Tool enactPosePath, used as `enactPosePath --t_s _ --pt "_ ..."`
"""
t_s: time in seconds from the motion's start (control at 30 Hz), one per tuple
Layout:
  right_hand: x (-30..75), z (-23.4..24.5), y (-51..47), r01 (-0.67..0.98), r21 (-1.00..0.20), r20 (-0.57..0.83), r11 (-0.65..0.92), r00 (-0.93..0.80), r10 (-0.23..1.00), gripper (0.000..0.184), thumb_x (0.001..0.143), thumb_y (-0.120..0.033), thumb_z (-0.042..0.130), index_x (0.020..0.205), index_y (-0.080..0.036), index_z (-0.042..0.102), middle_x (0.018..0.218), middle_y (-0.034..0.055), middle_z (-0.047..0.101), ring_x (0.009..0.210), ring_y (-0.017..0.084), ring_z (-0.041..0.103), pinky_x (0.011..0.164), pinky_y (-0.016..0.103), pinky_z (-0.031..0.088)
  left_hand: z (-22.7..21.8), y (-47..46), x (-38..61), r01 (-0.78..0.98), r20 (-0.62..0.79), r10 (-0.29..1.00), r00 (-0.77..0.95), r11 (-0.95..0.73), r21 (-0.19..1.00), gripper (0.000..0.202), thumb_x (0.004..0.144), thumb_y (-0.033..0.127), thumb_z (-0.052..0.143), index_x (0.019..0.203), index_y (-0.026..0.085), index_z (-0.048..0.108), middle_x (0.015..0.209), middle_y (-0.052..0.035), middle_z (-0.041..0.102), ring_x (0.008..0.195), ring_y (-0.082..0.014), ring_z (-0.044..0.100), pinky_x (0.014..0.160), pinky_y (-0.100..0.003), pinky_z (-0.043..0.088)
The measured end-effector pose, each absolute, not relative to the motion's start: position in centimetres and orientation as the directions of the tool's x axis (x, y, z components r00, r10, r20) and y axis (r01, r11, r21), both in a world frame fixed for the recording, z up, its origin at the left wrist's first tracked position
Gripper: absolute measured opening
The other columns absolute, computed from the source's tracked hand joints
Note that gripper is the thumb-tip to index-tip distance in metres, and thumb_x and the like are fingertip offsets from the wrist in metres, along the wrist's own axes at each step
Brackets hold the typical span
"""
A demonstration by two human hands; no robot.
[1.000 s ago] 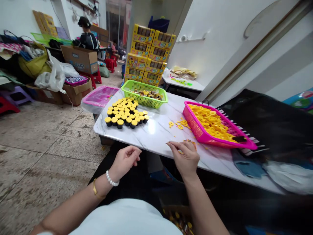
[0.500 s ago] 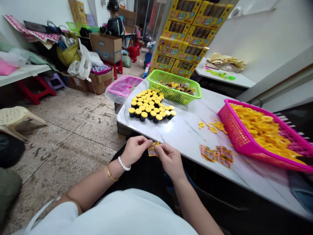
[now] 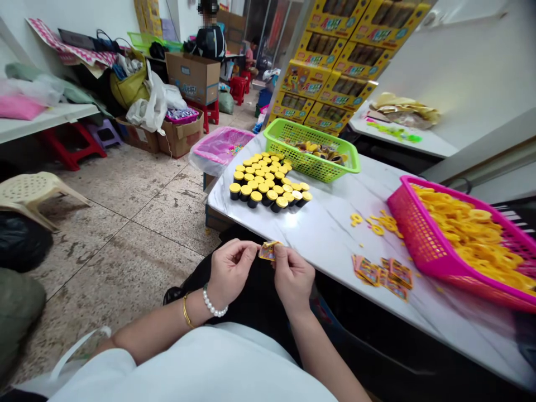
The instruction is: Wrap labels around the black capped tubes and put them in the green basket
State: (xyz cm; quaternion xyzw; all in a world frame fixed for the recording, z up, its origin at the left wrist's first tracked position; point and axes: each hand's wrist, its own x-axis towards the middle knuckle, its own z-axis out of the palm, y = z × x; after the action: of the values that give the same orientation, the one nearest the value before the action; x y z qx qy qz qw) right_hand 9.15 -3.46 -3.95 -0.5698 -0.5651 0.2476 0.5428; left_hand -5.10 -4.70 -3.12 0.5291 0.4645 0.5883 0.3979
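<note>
A small colourful printed card (image 3: pixel 267 252) with a yellow upper edge is held over my lap, just off the table's front edge. My right hand (image 3: pixel 295 277) pinches its right side between thumb and fingers. At the card's left end, the thumb and forefinger of my left hand (image 3: pixel 231 267) are pressed together on its upper corner. More printed cards (image 3: pixel 367 271) lie in loose piles on the table to the right. Beyond them are scattered yellow plastic rings (image 3: pixel 377 224). Black tubs with yellow lids (image 3: pixel 268 181) stand grouped on the table's left part.
A pink basket (image 3: pixel 422 245) full of yellow rings sits on the right of the marble-patterned table (image 3: pixel 335 240). The green basket (image 3: pixel 312 167) at the back holds wrapped pieces. Yellow boxes (image 3: pixel 324 81) are stacked behind, and a plastic-lined pink tub (image 3: pixel 224 142) stands left. A person (image 3: pixel 211 42) is far off.
The card has tilted and shows less of its face, and my hands have turned slightly. The whole scene has shifted a little rightward as the head view turned left.
</note>
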Motion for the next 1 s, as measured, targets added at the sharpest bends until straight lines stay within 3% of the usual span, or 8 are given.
enactPosePath --t_s 0.17,0.4,0.53,0.67,0.73,0.83,0.9,1.0 --pt "9.2 -4.4 -3.5 0.428 -0.847 0.423 0.316 0.18 0.888 0.037 0.096 -0.037 0.059 0.064 -0.018 0.063 0.059 -0.002 0.058 0.055 0.011 0.051 0.055 0.025 0.042 -3.4 -4.4 -5.3 0.054 0.309 0.944 -0.116 -0.305 0.951 0.026 0.094 0.033 0.061 0.096 0.015 0.08 0.068 -0.0015 0.058 0.058 -0.0094 0.051 0.053 -0.022 0.04" --pt "8.9 -4.7 -3.5 0.538 -0.696 0.542 0.476 -0.041 0.839 0.029 0.097 -0.027 0.057 0.068 -0.02 0.062 0.068 0.0011 0.06 0.063 0.014 0.056 0.061 0.027 0.046 -4.2 -3.7 -5.4 -0.034 0.196 0.972 -0.127 -0.202 0.979 0.014 0.078 0.031 0.079 0.083 0.018 0.081 0.075 -0.0032 0.063 0.066 -0.0115 0.056 0.059 -0.023 0.046" --pt "9.1 -4.2 -2.6 0.577 -0.655 0.513 0.488 -0.135 0.848 0.032 0.098 -0.03 0.055 0.068 -0.021 0.063 0.066 0.001 0.059 0.06 0.013 0.055 0.058 0.027 0.044 -4.1 -3.0 -6.1 -0.086 0.113 0.978 -0.174 -0.129 0.988 0.009 0.073 0.027 0.081 0.071 0.018 0.08 0.08 -0.0053 0.066 0.074 -0.0138 0.061 0.066 -0.025 0.05" --pt "9.8 -3.0 -0.4 0.622 -0.604 0.52 0.498 -0.166 0.838 0.028 0.098 -0.037 0.056 0.081 -0.021 0.071 0.067 0.0007 0.061 0.06 0.014 0.057 0.06 0.027 0.045 -4.0 -2.6 -6.7 -0.067 0.114 0.964 -0.241 -0.133 0.989 0.008 0.071 0.027 0.081 0.068 0.019 0.079 0.08 -0.0045 0.065 0.072 -0.0128 0.059 0.063 -0.024 0.048" --pt "10.3 -2.3 1.4 0.71 -0.529 0.581 0.464 -0.095 0.808 0.026 0.095 -0.042 0.059 0.094 -0.021 0.074 0.071 0.002 0.062 0.064 0.015 0.057 0.065 0.029 0.046 -3.9 -2.4 -6.9 -0.05 0.122 0.955 -0.27 -0.141 0.989 0.009 0.069 0.027 0.081 0.065 0.019 0.079 0.078 -0.0039 0.064 0.073 -0.0131 0.059 0.066 -0.024 0.049" --pt "11.1 -1.6 4.6 0.882 -0.376 0.611 0.285 0.005 0.792 0.033 0.091 -0.044 0.064 0.114 -0.022 0.073 0.083 0.0061 0.062 0.073 0.02 0.057 0.065 0.031 0.043 -3.8 -2.3 -6.9 -0.071 0.092 0.963 -0.255 -0.113 0.991 0.01 0.068 0.028 0.082 0.064 0.019 0.078 0.075 -0.0042 0.067 0.074 -0.0141 0.062 0.071 -0.025 0.05" --pt "11.4 -1.6 6.3 0.939 -0.287 0.555 0.189 0.002 0.832 0.033 0.088 -0.039 0.067 0.117 -0.024 0.072 0.09 0.0078 0.062 0.078 0.022 0.055 0.063 0.031 0.04 -3.8 -2.2 -6.9 -0.13 -0.004 0.976 -0.219 -0.025 0.991 0.014 0.067 0.03 0.082 0.066 0.017 0.078 0.066 -0.0028 0.066 0.064 -0.0121 0.059 0.061 -0.024 0.048" --pt "11.5 -2.2 7.3 0.96 -0.222 0.522 0.168 -0.029 0.853 0.029 0.085 -0.033 0.068 0.113 -0.023 0.071 0.096 0.0084 0.06 0.083 0.023 0.055 0.063 0.031 0.04 -3.6 -2.1 -6.9 -0.273 -0.211 0.97 -0.122 0.172 0.947 0.026 0.063 0.037 0.084 0.07 0.013 0.076 0.049 0.0031 0.055 0.043 -0.006 0.042 0.042 -0.02 0.031"
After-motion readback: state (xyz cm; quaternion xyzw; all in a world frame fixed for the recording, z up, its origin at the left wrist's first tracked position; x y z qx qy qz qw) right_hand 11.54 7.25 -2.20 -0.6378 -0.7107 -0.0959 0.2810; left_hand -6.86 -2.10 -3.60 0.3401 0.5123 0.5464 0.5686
